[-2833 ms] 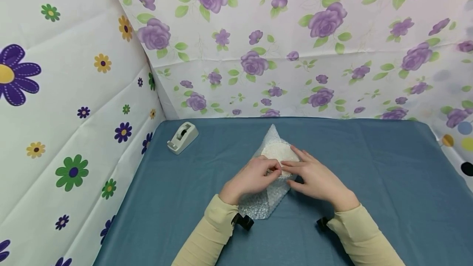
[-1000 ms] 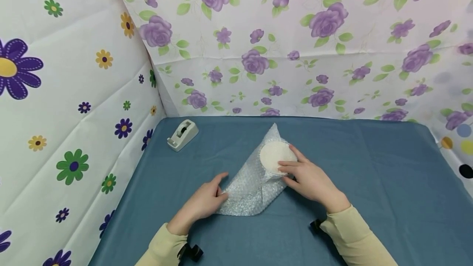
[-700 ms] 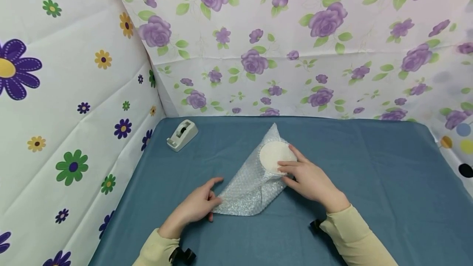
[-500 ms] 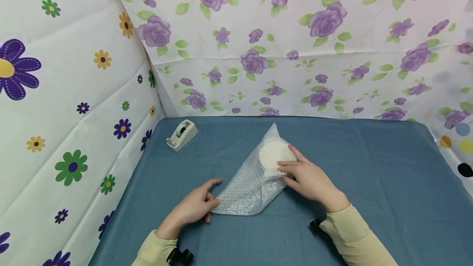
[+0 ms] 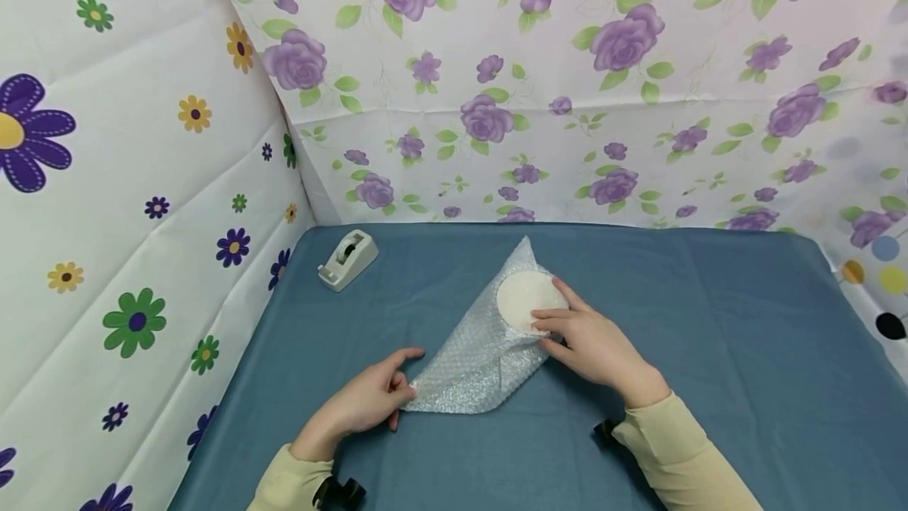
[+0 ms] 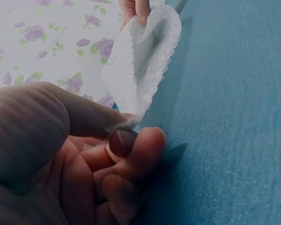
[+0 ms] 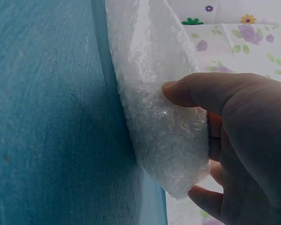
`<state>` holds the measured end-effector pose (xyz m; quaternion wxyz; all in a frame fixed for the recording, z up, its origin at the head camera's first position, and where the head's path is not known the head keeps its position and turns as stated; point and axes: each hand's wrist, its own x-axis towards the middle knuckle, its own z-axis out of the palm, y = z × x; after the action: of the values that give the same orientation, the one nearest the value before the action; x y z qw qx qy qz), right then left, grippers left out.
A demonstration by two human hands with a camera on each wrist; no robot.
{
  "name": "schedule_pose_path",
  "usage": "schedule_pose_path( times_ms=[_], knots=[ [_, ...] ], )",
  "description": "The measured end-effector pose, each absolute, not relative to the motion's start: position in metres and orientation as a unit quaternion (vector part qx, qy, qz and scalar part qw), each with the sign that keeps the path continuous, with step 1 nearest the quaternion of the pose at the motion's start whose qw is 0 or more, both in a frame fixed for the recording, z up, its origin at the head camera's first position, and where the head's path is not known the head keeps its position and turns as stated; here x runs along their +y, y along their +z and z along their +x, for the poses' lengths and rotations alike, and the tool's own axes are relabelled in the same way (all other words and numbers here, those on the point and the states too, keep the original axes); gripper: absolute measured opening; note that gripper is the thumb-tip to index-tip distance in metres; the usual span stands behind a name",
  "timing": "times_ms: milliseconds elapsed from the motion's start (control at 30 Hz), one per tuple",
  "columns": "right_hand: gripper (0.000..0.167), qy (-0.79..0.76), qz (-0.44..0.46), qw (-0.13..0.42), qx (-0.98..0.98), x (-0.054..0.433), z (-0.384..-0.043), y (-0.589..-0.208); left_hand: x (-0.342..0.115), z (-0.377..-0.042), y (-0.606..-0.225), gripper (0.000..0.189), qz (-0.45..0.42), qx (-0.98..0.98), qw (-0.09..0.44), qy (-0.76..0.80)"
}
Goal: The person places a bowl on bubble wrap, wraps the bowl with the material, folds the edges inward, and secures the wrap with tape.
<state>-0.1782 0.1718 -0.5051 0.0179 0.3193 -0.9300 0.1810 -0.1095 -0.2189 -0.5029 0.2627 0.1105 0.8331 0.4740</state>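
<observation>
A sheet of bubble wrap (image 5: 468,365) lies loosely around an object with a round white top (image 5: 523,298), mid-table. One pointed end of the sheet sticks up at the back, while another stretches toward the lower left. My left hand (image 5: 365,400) pinches that lower-left corner between thumb and curled fingers; the left wrist view shows the pinched edge of the wrap (image 6: 166,51) close up. With my right hand (image 5: 599,341) I hold the wrapped object, fingertips on the white top and thumb (image 7: 182,91) against the wrapped side. The object's body is hidden inside the wrap.
A white tape dispenser (image 5: 347,260) stands at the back left of the blue cloth-covered table (image 5: 709,337). Flowered sheets hang along the back (image 5: 426,85) and the left side (image 5: 142,235). Black camera mounts (image 5: 340,494) sit under both wrists.
My left hand has gone from the white top to the lower-left corner of the wrap, and the flap now lies spread that way. The right hand has stayed nearly in place.
</observation>
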Motion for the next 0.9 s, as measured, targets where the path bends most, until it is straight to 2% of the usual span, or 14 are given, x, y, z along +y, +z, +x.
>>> schedule_pose_path(
  times_ms=[133, 333, 400, 533, 733, 900],
  knots=[
    [0.035, 0.178, 0.319, 0.017, -0.931, 0.172, -0.178, -0.504, -0.22, -0.11, -0.499, 0.056, 0.121, 0.82, 0.257, 0.497],
    [0.035, 0.178, 0.317, 0.019, -0.931, 0.172, -0.179, -0.504, -0.223, -0.112, -0.491, 0.026, 0.153, 0.786, 0.228, 0.554],
    [0.035, 0.179, 0.317, 0.019, -0.931, 0.172, -0.179, -0.504, -0.224, -0.113, -0.489, 0.022, 0.162, 0.779, 0.221, 0.565],
    [0.035, 0.181, 0.317, 0.018, -0.931, 0.173, -0.179, -0.506, -0.228, -0.112, -0.486, 0.022, 0.192, 0.777, 0.214, 0.56],
    [0.034, 0.184, 0.319, 0.02, -0.929, 0.172, -0.178, -0.505, -0.23, -0.111, -0.489, 0.033, 0.267, 0.766, 0.217, 0.543],
    [0.034, 0.189, 0.32, 0.019, -0.928, 0.172, -0.177, -0.504, -0.226, -0.112, -0.488, 0.028, 0.259, 0.777, 0.188, 0.542]
  ],
)
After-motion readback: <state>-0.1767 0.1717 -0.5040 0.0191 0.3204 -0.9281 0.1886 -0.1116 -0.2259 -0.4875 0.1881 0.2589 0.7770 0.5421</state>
